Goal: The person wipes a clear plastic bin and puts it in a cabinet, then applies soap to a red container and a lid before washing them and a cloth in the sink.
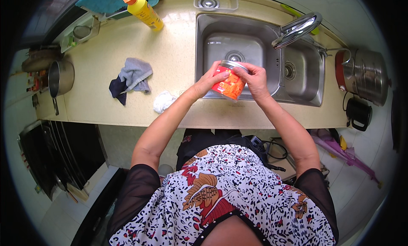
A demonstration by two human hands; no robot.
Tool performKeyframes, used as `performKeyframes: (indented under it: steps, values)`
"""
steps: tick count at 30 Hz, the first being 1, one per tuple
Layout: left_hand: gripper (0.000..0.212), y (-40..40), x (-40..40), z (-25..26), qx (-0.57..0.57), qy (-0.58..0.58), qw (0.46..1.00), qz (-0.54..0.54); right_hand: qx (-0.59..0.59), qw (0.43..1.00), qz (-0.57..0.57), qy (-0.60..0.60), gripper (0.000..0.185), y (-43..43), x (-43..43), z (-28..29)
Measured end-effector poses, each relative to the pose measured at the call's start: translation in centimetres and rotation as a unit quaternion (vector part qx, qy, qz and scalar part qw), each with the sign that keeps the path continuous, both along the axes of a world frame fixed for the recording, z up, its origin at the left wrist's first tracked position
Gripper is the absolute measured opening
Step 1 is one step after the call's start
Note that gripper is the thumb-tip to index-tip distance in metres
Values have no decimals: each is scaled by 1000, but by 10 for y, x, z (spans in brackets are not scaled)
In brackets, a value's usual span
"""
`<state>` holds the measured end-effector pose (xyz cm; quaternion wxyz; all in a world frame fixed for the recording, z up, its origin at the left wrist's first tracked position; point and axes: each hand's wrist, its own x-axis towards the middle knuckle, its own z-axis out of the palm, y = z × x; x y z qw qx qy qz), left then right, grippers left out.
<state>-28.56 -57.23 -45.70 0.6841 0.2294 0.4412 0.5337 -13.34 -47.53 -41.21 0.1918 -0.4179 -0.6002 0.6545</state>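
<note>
Both of my hands hold a clear jar with a red and orange label [228, 83] over the front edge of the steel double sink [220, 42]. The jar is tilted, with its silver rim or lid towards the tap. My left hand [210, 79] grips its left side, thumb on the label. My right hand [255, 79] holds the right side near the rim, thumb and fingers against it. Whether a lid is on cannot be told. A crumpled white cloth or paper [164, 101] lies by my left forearm, and a grey cloth [137, 74] with a dark piece lies farther left.
A yellow bottle with an orange cap [145, 13] stands on the counter behind the cloths. The chrome tap [296, 31] arches over the sink's right part. At far left is a saucepan [60, 79]; at far right, a large steel pot [366, 75]. A clear tray [216, 5] sits behind the sink.
</note>
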Motion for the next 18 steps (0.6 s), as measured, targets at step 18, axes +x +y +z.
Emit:
performKeyframes:
  steps: [18]
  values:
    - [95,-18,46,-1,157,505,838,134,-207,971,114,-35,69,12,8,-3]
